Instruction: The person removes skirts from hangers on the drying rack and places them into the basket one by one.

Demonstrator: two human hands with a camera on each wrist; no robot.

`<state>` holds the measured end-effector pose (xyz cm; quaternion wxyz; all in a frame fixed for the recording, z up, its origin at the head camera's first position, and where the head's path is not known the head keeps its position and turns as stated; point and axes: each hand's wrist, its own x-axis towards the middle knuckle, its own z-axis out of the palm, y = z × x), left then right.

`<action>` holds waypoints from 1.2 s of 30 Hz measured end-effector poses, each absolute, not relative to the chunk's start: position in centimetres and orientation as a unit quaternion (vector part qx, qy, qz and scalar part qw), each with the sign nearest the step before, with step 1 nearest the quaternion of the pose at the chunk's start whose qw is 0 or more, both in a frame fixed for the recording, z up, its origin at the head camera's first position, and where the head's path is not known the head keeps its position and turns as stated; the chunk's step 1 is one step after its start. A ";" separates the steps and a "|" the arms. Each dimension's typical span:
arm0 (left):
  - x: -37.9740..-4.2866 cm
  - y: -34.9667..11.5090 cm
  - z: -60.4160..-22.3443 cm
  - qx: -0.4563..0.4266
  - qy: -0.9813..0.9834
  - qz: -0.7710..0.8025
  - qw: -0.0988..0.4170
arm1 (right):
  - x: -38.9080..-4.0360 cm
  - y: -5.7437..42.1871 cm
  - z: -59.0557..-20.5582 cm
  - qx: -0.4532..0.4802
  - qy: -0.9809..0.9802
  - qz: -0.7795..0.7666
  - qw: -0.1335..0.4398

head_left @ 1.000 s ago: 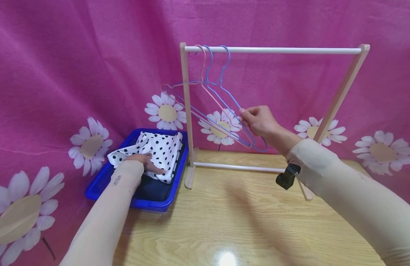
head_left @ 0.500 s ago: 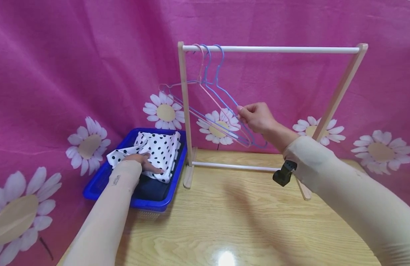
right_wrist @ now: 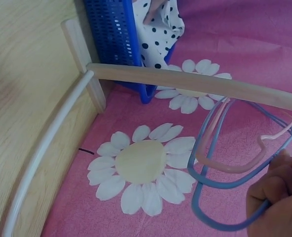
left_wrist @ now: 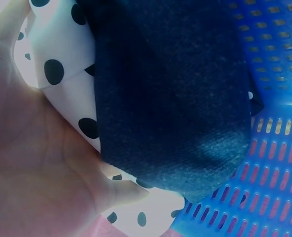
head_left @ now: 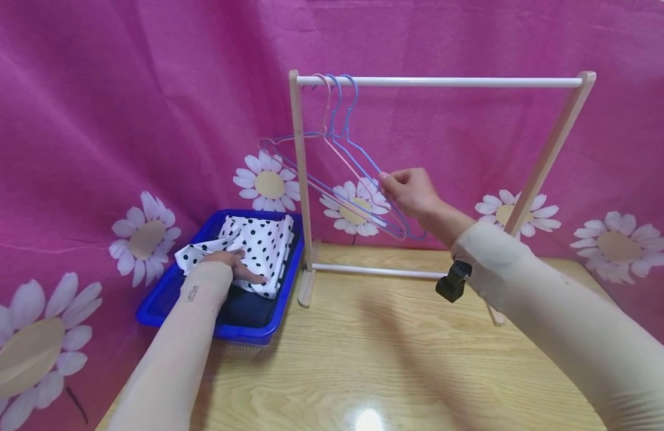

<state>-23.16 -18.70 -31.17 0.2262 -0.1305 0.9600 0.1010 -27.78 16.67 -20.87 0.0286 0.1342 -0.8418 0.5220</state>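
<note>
My left hand [head_left: 227,261] rests on a white cloth with black dots [head_left: 264,242], thumb stretched out over it. In the left wrist view the thumb stands apart from the fingers, whose tips are hidden; dark blue denim-like fabric [left_wrist: 170,98] lies beside the dotted cloth. My right hand [head_left: 413,190] pinches the sloping arm of a blue clothes hanger [head_left: 364,155] between thumb and fingers. Its hook sits on the white rod [head_left: 445,81]. Just left of it hang another blue hanger [head_left: 340,102] and a pink hanger [head_left: 328,105].
A blue slotted basket [head_left: 282,311] holds the fabrics, left of the rack. The small rack has wooden side posts [head_left: 550,158] and a white lower bar [head_left: 380,271], standing on a wood-grain table [head_left: 332,359]. A pink curtain [head_left: 445,36] with daisies hangs behind.
My right hand has moved left, sliding the held blue hanger's hook along the rod closer to the other two hangers. The left hand has stayed on the dotted cloth.
</note>
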 end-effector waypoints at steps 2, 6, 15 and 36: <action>-23.0 -18.6 -31.1 -0.131 0.961 0.099 0.221 | -27.7 16.6 -20.8 0.133 -0.843 0.520 0.029; -22.8 -18.6 -31.1 -0.132 0.962 0.100 0.217 | -27.8 16.5 -20.8 0.138 -0.845 0.516 0.028; -22.7 -18.6 -30.8 -0.142 0.958 0.123 0.215 | -28.4 16.7 -20.8 0.151 -0.842 0.516 0.036; -23.1 -18.7 -30.6 -0.141 0.958 0.117 0.222 | -28.6 17.0 -21.2 0.146 -0.852 0.497 0.079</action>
